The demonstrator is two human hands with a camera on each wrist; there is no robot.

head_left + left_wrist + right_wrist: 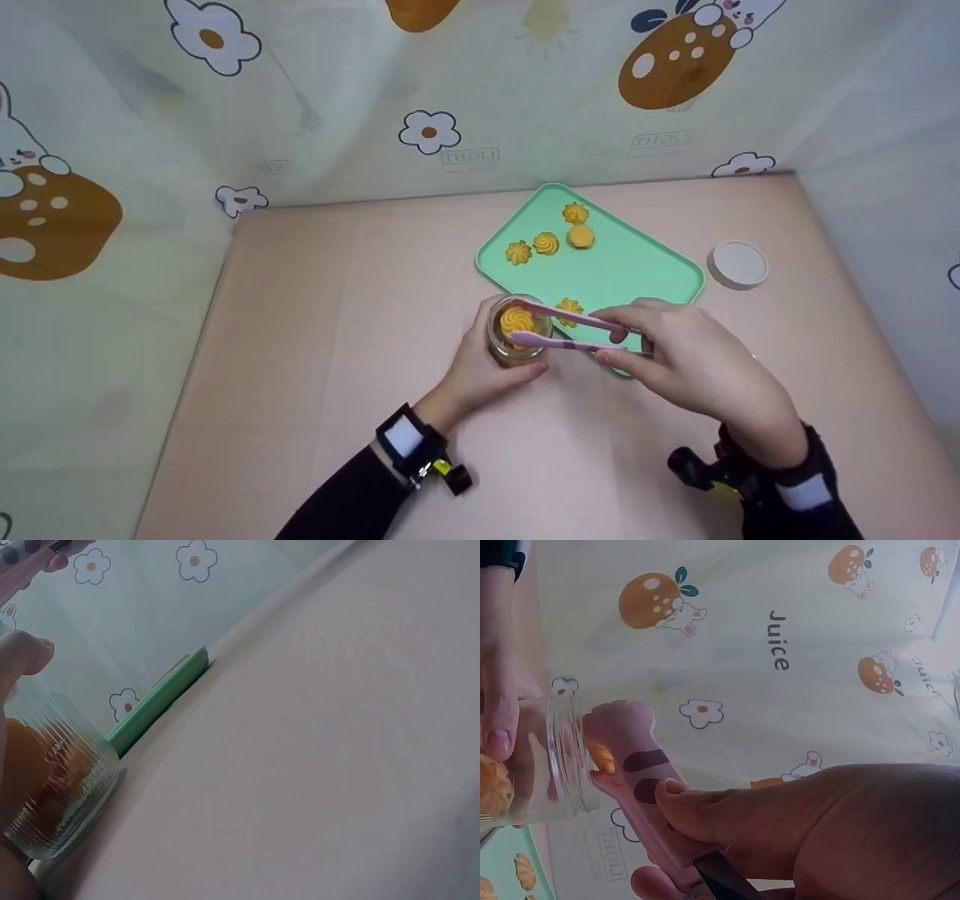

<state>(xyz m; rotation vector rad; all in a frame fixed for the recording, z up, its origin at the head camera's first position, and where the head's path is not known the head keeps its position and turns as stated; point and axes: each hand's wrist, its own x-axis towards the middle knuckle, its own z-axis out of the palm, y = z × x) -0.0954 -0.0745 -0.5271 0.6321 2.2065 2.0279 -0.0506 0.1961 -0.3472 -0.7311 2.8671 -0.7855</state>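
My left hand (480, 360) holds a clear ribbed glass jar (568, 765), its fingers and thumb around the side. Pink tongs (574, 318) with dark paw-like marks are gripped between the thumb and fingers of my right hand (690, 356). At the jar's mouth, a swirled yellow cookie (517, 318) sits between the tong tips. More cookies (491, 787) lie inside the jar; the left wrist view shows them through the glass, partly covered by the hand.
A green tray (630, 270) lies behind the jar, bearing several cookies (546, 243). Right of it is a round white lid (739, 265). A patterned curtain (337, 112) stands along the back and sides of the pinkish table (300, 360).
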